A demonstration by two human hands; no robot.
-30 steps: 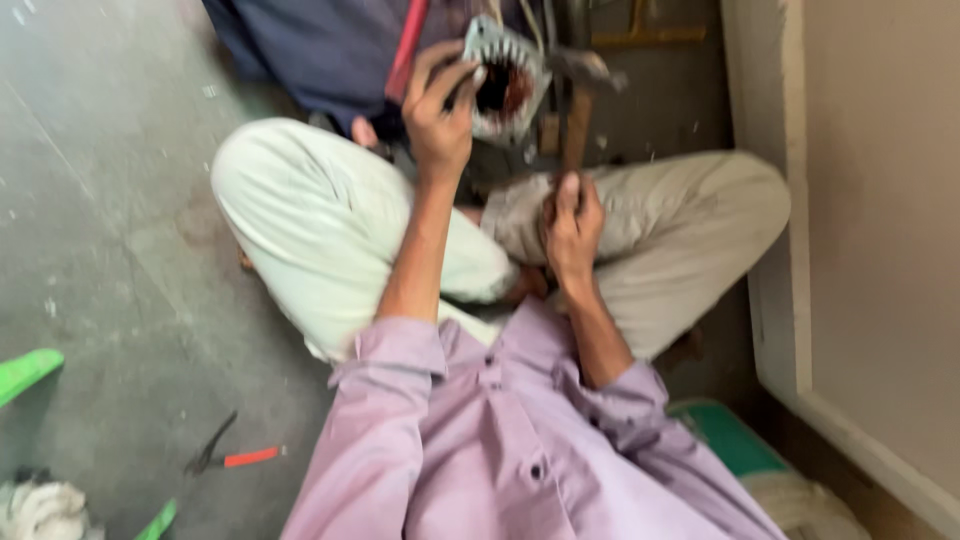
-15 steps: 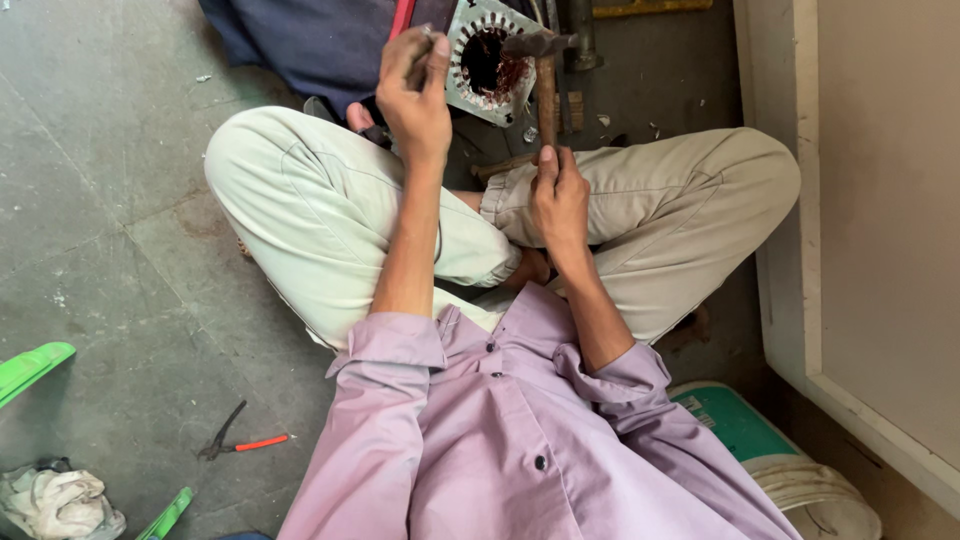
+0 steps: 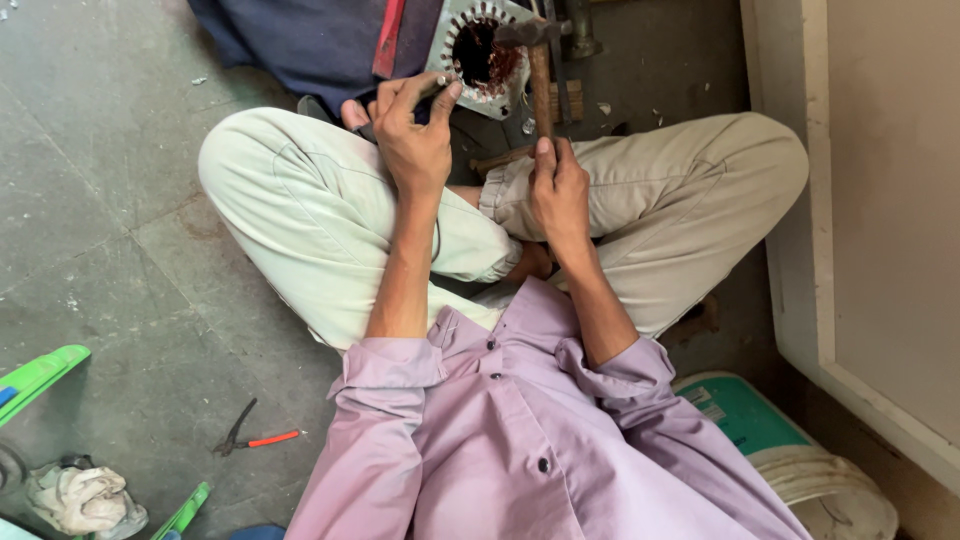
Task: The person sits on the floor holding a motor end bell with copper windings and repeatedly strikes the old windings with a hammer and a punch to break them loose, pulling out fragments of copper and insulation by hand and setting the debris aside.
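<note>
Person cross-legged on floor, right hand (image 3: 560, 190) gripping hammer (image 3: 538, 70) handle, left hand (image 3: 412, 140) pinching small rod (image 3: 437, 85) against stator (image 3: 480, 50) at twelve o'clock, pliers (image 3: 250, 438) at eight.

A: Floor?

B: Grey stone slabs (image 3: 120, 180) with faint joint lines, dusty, flecked with pale chips. Even daylight, soft shadows.

A: Right side?

B: A cream-coloured panel (image 3: 880, 200) with a raised border, possibly a door or cabinet side; the view cuts it off.

A: Loose items?

B: Pliers with an orange handle (image 3: 255, 437) lie on the slabs. A crumpled white rag (image 3: 80, 497) sits at the lower left, near bright green plastic pieces (image 3: 40, 372). A white bucket with a teal label (image 3: 790, 460) stands lower right, beside the panel.
</note>
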